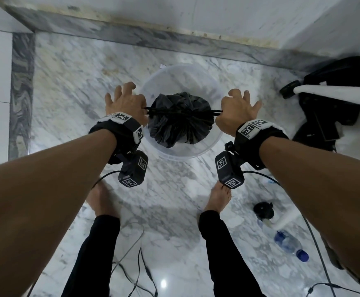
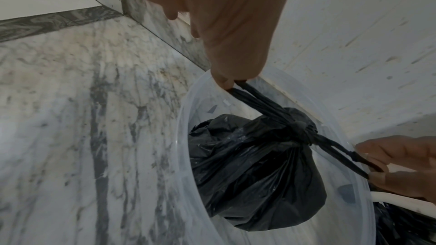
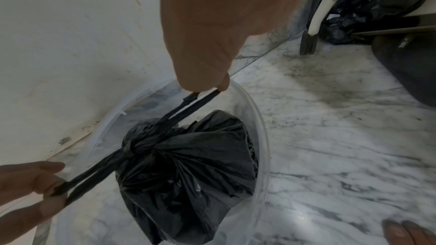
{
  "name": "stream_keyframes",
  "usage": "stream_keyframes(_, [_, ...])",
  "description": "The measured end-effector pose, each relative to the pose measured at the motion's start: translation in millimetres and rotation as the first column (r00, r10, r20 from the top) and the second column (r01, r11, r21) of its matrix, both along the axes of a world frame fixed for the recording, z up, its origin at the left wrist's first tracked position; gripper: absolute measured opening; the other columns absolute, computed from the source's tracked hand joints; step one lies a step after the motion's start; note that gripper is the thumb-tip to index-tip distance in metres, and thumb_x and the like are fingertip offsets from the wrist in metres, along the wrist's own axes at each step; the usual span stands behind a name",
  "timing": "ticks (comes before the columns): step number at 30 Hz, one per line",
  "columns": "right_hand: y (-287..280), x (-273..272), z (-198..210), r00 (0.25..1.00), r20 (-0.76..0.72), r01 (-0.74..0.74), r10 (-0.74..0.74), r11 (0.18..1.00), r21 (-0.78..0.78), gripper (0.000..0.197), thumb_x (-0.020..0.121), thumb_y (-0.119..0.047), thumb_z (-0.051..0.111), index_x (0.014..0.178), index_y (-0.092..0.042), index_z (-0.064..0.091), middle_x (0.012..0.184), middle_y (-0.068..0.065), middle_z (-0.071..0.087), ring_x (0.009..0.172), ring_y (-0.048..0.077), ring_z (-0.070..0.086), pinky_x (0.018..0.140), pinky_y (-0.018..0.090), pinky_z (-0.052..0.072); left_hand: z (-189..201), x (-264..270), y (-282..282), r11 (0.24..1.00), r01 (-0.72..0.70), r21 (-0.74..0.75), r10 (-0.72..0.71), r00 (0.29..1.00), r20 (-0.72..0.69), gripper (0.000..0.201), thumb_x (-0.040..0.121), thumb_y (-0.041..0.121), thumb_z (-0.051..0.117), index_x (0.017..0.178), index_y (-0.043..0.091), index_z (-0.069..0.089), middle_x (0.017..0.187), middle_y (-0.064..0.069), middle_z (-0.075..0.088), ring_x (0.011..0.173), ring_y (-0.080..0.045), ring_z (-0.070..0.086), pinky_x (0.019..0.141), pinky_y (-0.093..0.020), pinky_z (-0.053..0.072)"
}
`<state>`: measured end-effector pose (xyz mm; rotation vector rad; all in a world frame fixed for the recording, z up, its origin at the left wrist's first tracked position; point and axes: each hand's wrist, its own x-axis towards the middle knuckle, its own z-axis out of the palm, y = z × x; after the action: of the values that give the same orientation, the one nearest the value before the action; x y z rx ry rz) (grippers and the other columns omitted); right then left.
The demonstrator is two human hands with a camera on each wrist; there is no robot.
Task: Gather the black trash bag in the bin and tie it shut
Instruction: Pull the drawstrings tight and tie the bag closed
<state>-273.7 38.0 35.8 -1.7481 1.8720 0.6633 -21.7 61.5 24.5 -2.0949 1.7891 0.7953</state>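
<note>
above the bin: the black trash bag (image 1: 180, 122) fills the middle of the clear bin (image 1: 214, 144); we see open gaps between bag and rim
across the top: taut bag ties (image 1: 180, 112) span from our left hand (image 1: 125, 103) to our right hand (image 1: 238, 113)
behind: wall (image 1: 174, 13) close to the bin
right: dark clutter (image 1: 333, 108) and water bottle (image 1: 290, 245) on the floor
left: bare marble floor (image 1: 67, 93)

head: looks steeply down over both forearms at the bin (image 1: 209, 151)
wrists: close, facing inward; share the knotted bag (image 2: 254, 174)
</note>
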Motion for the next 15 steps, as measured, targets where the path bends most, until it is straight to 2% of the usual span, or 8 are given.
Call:
stream_keyframes(8, [0.3, -2.0, -2.0, 1.000, -0.020, -0.005, 0.005, 1.000, 0.014, 0.015, 0.066, -0.013, 0.054, 0.080, -0.015, 0.053, 0.134, 0.005, 0.044, 0.132, 0.036, 0.028, 0.105, 0.061, 0.019, -1.2, 0.1, 0.0, 1.000, 0.010, 0.017, -0.010, 1.000, -0.005, 0.024, 0.078, 0.024, 0.061, 0.102, 0.021, 0.066, 0.147, -0.002, 0.029, 0.139, -0.029, 0.024, 0.116, -0.056, 0.010])
stream_keyframes(15, [0.1, -2.7, -1.1, 1.000, -0.022, -0.005, 0.005, 1.000, 0.020, 0.017, 0.062, -0.009, 0.050, 0.078, -0.014, 0.052, 0.129, 0.005, 0.046, 0.125, 0.035, 0.033, 0.104, 0.060, 0.021, -2.3, 0.0, -1.3, 0.999, 0.026, 0.027, -0.026, 1.000, -0.003, 0.023, 0.079, 0.023, 0.060, 0.100, 0.022, 0.066, 0.146, -0.002, 0.030, 0.139, -0.030, 0.025, 0.116, -0.057, 0.010])
